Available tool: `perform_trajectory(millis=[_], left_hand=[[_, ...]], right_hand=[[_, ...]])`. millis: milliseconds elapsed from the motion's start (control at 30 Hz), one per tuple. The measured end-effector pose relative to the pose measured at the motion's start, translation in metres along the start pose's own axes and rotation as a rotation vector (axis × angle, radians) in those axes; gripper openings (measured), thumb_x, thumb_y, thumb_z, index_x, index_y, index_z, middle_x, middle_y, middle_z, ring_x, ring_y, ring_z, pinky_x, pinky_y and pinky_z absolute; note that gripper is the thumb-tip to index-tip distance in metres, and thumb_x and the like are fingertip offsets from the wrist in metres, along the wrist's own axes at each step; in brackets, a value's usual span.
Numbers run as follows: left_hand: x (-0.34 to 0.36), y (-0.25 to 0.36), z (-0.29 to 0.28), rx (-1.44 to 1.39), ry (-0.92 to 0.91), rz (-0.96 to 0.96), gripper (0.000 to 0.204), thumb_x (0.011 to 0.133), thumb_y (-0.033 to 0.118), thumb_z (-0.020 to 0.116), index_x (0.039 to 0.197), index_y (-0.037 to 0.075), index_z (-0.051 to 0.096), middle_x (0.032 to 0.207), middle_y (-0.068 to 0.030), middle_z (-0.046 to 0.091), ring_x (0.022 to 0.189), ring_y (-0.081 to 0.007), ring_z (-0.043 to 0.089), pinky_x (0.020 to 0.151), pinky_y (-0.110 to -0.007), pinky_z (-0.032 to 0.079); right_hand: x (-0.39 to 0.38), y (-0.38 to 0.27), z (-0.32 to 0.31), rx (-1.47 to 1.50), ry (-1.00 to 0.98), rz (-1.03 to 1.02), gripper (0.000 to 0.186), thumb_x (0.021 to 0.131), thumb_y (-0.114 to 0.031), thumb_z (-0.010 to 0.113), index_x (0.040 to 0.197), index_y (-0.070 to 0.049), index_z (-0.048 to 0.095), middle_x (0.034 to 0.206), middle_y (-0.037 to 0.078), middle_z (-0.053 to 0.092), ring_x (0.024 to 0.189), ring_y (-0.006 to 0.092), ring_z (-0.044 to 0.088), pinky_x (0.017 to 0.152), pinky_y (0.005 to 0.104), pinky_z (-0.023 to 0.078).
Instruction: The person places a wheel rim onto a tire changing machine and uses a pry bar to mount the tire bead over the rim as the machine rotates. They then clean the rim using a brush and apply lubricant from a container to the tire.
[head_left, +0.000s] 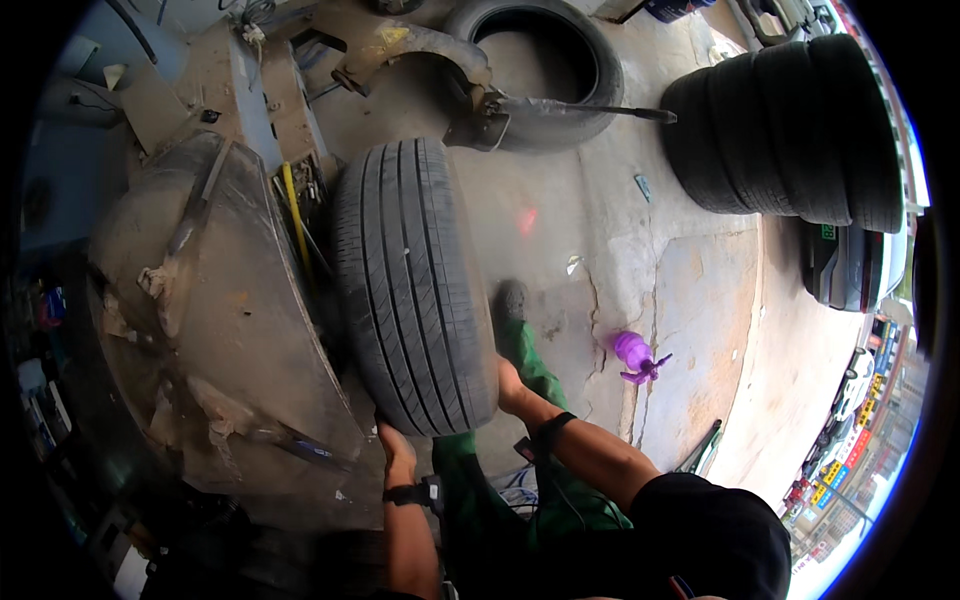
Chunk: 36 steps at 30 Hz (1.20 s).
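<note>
A black car tyre (405,285) stands between my arms with its grooved tread facing me. My left hand (395,442) is against its near left edge, palm to the rubber, fingers partly hidden behind it. On the opposite side my right hand (509,386) grips the near right sidewall, and its fingertips are out of sight. Left of the tyre is a dusty tyre changer with a broad metal turntable (255,315). The tyre's left side is close to this machine; whether they touch I cannot tell.
Beyond the tyre, the machine's curved arm (430,45) and its long handle (590,107) reach across another tyre (600,60) lying flat. Several stacked tyres (785,135) stand at the far right. A purple spray bottle (634,352) is on the cracked floor. A yellow rod (296,215) lies beside the turntable.
</note>
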<state>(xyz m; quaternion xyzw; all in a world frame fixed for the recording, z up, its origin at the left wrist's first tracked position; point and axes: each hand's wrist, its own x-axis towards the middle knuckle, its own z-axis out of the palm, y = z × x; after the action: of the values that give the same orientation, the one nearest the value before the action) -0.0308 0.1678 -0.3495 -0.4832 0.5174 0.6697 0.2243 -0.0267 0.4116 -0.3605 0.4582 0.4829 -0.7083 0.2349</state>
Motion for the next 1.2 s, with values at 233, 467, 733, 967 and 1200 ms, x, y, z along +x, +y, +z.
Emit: perform_trajectory(millis=[233,467,733,967,1200], left_hand=[[-0.085,0.123,0.080,0.308,-0.052,0.021,0.080,0.102,0.054,0.052,0.154,-0.006,0.039,0.157,-0.0172,0.045,0.143,-0.0276,0.044,0.119,-0.035,0.030],[-0.089,0.139,0.115,0.341,-0.360,0.165,0.079,0.100,0.050,0.060,0.154,-0.003,0.038,0.156,-0.0139,0.043,0.143,-0.0262,0.040,0.121,-0.038,0.026],[-0.058,-0.005,-0.004,0.377,-0.212,0.147,0.100,0.092,0.058,0.069,0.161,0.000,0.025,0.165,-0.0134,0.032,0.151,-0.0280,0.030,0.124,-0.040,0.022],[-0.039,0.002,-0.007,0.103,-0.125,0.080,0.099,0.088,0.059,0.074,0.157,-0.001,0.036,0.161,-0.0096,0.040,0.145,-0.0266,0.037,0.122,-0.038,0.024],[-0.119,0.141,0.123,0.272,-0.031,0.111,0.094,0.095,0.057,0.067,0.156,-0.006,0.035,0.164,-0.0138,0.036,0.148,-0.0269,0.036,0.122,-0.037,0.026]], right_hand=[[-0.038,-0.118,0.014,0.245,-0.084,0.088,0.066,0.111,-0.048,0.028,0.148,0.002,0.049,0.140,0.016,0.062,0.125,0.0241,0.059,0.109,0.0365,0.044],[-0.010,-0.115,-0.034,0.247,-0.171,-0.033,0.071,0.111,-0.054,0.035,0.148,0.005,0.049,0.146,0.013,0.056,0.133,0.0198,0.051,0.116,0.0319,0.036],[-0.027,-0.039,-0.051,-0.232,-0.194,0.110,0.078,0.107,-0.060,0.040,0.153,0.004,0.044,0.153,0.014,0.051,0.141,0.0233,0.045,0.116,0.0339,0.035],[-0.024,-0.040,-0.019,-0.002,-0.078,0.177,0.085,0.104,-0.066,0.041,0.147,0.007,0.051,0.142,0.018,0.060,0.133,0.0242,0.053,0.114,0.0330,0.037],[-0.032,-0.106,-0.015,-0.335,-0.019,0.216,0.091,0.102,-0.070,0.030,0.137,0.010,0.058,0.140,0.030,0.059,0.133,0.0390,0.055,0.112,0.0420,0.039]])
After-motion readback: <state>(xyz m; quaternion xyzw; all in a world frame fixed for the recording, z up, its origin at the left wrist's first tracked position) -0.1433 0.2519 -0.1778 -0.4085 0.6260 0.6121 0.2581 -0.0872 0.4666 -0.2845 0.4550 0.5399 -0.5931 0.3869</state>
